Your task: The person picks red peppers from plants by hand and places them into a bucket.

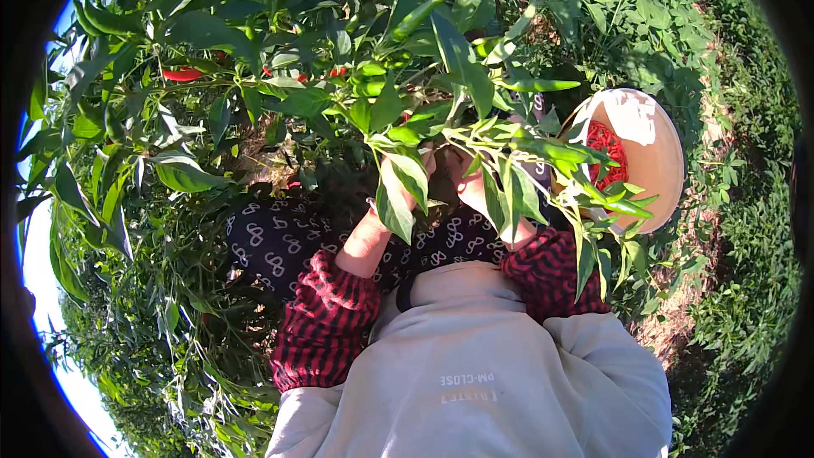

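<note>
Fingers of both hands are buried in pepper plant (441,119) leaves, grip unclear; bucket (653,148) holds some red chillies (606,153), more red ones (182,74) remain unpicked.

packages: none | labels: none | signs: none | screens: none

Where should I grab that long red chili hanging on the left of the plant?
Probably pinch the red chili at its stem end, where it joins the branch, rather than by the fruit. It lies roughly sideways among the leaves, so coming from below and the front looks clearest. Both hands are busy deeper in the plant, mostly hidden by foliage.
</note>
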A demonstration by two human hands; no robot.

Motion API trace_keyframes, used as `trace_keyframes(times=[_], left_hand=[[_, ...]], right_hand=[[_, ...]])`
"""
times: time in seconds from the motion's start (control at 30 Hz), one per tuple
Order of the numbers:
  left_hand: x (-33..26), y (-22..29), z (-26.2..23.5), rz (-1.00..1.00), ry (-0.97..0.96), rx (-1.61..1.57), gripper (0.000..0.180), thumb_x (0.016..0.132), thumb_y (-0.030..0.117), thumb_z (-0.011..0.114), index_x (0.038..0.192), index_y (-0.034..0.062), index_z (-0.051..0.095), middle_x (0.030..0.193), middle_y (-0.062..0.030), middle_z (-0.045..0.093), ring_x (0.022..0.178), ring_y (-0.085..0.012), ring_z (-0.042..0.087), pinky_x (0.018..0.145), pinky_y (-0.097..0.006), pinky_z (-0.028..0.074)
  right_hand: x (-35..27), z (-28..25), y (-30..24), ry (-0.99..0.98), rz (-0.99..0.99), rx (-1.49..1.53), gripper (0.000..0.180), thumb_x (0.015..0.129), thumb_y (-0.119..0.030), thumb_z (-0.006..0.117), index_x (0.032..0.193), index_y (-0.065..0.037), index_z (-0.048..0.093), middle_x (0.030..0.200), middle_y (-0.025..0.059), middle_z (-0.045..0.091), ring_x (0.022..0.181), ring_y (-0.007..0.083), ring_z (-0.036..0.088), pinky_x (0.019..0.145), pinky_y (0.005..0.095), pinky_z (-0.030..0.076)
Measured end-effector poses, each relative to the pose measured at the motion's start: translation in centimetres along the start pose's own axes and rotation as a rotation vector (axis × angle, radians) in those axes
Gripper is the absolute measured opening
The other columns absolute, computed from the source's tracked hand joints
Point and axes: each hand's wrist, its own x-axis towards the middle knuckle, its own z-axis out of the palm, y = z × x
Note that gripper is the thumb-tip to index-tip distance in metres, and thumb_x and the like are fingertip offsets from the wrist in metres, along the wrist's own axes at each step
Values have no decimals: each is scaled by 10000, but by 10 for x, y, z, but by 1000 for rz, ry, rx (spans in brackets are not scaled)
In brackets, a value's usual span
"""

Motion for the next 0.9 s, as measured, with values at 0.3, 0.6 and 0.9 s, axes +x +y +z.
trace_keyframes(times=[0.3, 0.6, 0.9], left_hand=[[-27, 44, -1, -231, 85, 177, 249, 903, 196, 491, 1113, 66, 517, 571, 27, 454, 449, -47, 356, 410, -207, 285], [-57, 35, -1, 154, 50, 439, 219, 781, 12, 527, 998, -13, 539, 786, -131, 610, 692, -279, 603, 652, -345, 485], [-72, 50, 0, 153, -88, 459, 251, 782, 46, 537, 1023, -22, 539, 915, -143, 629, 849, -236, 620, 749, -303, 469]], right_hand=[[-91, 3, -64, 16, -143, -327, 299, 905, -220, 527, 678, -25, 549, 565, -50, 449, 460, 14, 343, 436, 182, 252], [-81, 89, -56, -342, -474, -738, 103, 835, -69, 553, 864, 21, 595, 702, 96, 614, 658, 115, 583, 590, 260, 443], [-64, 70, -30, -315, -414, -645, 143, 854, -100, 581, 777, 12, 540, 584, 14, 499, 520, 52, 429, 462, 230, 341]])
